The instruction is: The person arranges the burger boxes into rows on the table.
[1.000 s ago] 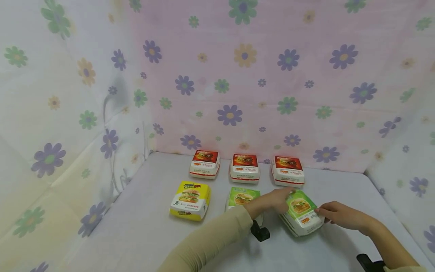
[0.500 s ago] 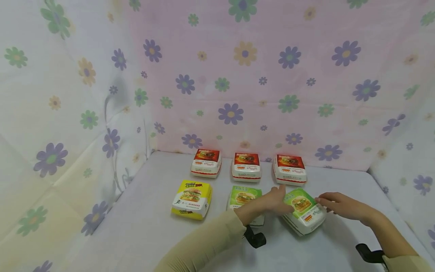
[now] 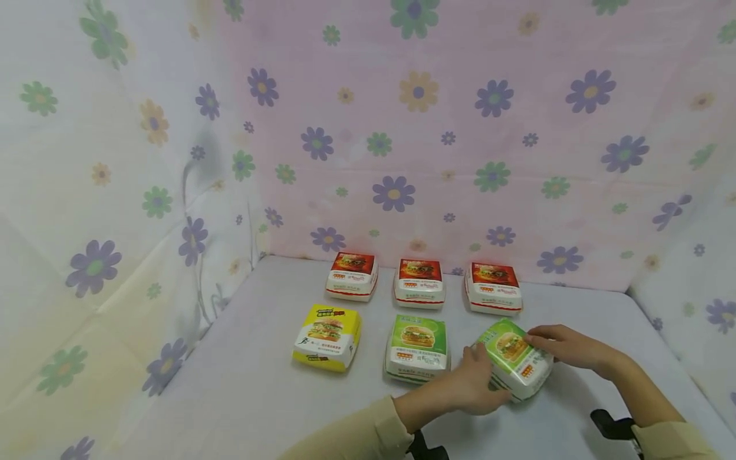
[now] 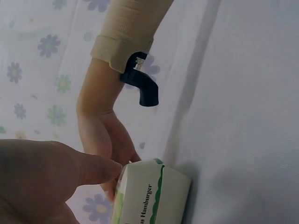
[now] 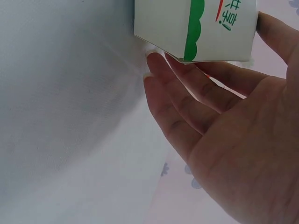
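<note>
A green-and-white hamburger box (image 3: 514, 358) sits at an angle at the table's right, between both hands. My left hand (image 3: 468, 386) holds its near left corner in the head view, fingers along the left side and thumb at the front. The left wrist view shows that thumb (image 4: 96, 170) against the box's top edge (image 4: 140, 191); the other fingers are mostly hidden. My right hand (image 3: 569, 345) grips the right side of the same box. In the right wrist view, the thumb and fingers (image 5: 173, 88) lie on different sides of the box (image 5: 205, 28).
A second green hamburger box (image 3: 418, 348) stands just left of the held one. A yellow hamburger box (image 3: 328, 337) stands farther left. Behind them is a row of red-topped boxes (image 3: 352, 275). Flowered cloth (image 3: 391, 140) encloses the white table (image 3: 259, 383) at back and sides.
My left hand has moved from the box's far left corner round to its near left corner, uncovering the middle green box. My right hand has stayed at the right side.
</note>
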The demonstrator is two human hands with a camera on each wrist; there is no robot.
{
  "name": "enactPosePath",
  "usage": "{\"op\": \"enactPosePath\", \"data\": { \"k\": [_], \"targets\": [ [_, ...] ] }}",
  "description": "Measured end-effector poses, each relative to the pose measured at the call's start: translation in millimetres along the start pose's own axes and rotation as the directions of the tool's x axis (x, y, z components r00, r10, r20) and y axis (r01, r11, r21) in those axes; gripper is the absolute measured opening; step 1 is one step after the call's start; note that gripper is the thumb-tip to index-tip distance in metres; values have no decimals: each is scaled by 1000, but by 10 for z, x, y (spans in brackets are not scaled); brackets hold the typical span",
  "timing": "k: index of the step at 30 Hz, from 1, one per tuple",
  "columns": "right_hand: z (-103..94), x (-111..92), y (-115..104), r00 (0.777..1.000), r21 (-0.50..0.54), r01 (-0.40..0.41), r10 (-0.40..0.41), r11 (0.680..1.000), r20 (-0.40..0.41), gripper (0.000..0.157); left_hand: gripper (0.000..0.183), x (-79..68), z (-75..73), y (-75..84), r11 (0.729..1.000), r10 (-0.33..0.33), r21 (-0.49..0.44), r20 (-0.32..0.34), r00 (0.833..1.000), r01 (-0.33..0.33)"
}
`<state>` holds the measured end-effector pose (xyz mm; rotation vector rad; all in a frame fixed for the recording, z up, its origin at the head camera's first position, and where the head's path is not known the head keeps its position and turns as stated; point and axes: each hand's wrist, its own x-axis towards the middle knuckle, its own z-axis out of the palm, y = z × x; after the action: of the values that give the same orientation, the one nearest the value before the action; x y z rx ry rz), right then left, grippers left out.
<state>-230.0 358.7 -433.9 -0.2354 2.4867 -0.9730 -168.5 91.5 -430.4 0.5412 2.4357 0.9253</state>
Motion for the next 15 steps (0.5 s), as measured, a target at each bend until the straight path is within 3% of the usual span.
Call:
{"op": "enactPosePath", "data": {
  "k": [9,15],
  "targets": [
    [49,-113,4,999,73,-24,21,997,35,60,91,158,94,-31,997,-36,-76,-85,996,30],
    [123,-187,17,999,107,-22,17,994,43,56,78,324,92,-19,998,-36,-50,-122,992,30]
  ]
}}
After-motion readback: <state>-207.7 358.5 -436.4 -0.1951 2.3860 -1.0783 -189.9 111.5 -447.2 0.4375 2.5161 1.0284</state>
